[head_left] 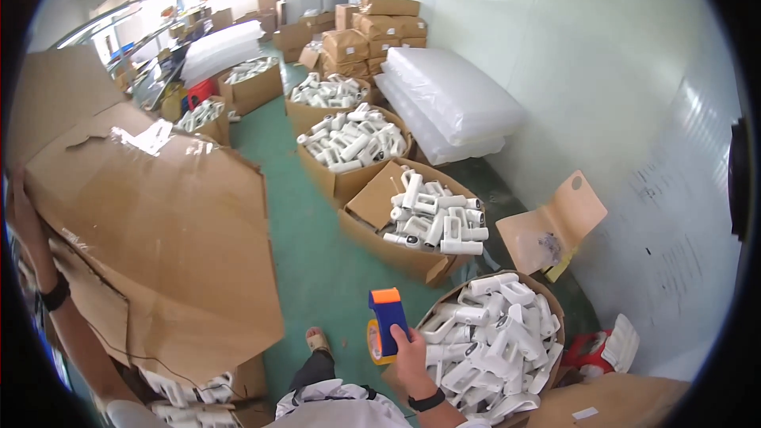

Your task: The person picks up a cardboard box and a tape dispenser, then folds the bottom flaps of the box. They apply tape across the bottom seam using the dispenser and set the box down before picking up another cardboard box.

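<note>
Green floor point(317, 254), part-filled cartons point(412, 257) crowding, tape dispenser point(386, 325) gripped

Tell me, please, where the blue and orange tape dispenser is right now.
In the head view, the tape dispenser is low and just right of centre, held in the person's right hand above the green floor, beside the nearest box of white plastic parts.

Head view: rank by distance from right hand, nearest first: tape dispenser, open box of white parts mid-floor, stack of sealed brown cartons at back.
1. tape dispenser, held in the right hand.
2. open box of white parts, mid-floor, ahead of the hand.
3. sealed brown cartons, stacked at the far wall.
</note>
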A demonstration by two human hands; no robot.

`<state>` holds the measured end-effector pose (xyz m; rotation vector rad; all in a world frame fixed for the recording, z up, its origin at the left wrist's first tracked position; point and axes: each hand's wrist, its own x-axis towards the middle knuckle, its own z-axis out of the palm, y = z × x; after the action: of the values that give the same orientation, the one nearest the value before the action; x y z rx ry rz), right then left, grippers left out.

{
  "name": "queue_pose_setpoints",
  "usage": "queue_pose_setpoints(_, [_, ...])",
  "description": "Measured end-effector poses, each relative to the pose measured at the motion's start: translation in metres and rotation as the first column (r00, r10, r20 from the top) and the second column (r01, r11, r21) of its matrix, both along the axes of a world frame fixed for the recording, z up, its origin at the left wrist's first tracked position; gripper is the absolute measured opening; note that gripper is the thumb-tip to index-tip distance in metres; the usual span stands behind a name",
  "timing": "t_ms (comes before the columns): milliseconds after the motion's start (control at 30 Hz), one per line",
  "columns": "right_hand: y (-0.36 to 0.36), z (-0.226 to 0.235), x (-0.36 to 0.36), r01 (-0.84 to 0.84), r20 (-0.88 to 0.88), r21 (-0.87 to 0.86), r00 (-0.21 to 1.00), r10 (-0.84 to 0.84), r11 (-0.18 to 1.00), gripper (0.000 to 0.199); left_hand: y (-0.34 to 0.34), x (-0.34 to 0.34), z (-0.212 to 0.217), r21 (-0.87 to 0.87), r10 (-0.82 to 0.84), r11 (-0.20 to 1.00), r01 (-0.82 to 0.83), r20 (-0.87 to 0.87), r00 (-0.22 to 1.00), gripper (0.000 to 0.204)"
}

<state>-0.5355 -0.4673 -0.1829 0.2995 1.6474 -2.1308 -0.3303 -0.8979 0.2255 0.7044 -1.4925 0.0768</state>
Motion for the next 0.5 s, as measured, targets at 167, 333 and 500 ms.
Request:
queue_pose_setpoints(167, [-0.030,-0.004,-0.067,0.387,-0.017,0.000,0.922,-0.387,0.922,0.027,-0.123,-0.183,-0.053,0.056,-0.425,0.897,0.438,-0.158,0.891,0.031])
queue_pose_setpoints(333, [-0.055,0.025,-0.121,0.578,-0.065,-0.015,0.814,-0.577,0.816,0.027,-0.122,-0.331,-0.088,-0.066,-0.701,0.713,0.698,-0.115,0.704,0.024])
queue_pose_setpoints(500, [-0.050,-0.015,-0.183,0.726,-0.104,0.032,0.686,-0.720,0.687,0.027,-0.079,-0.451,-0.157,-0.263,-0.741,0.575,0.775,0.233,0.629,0.020])
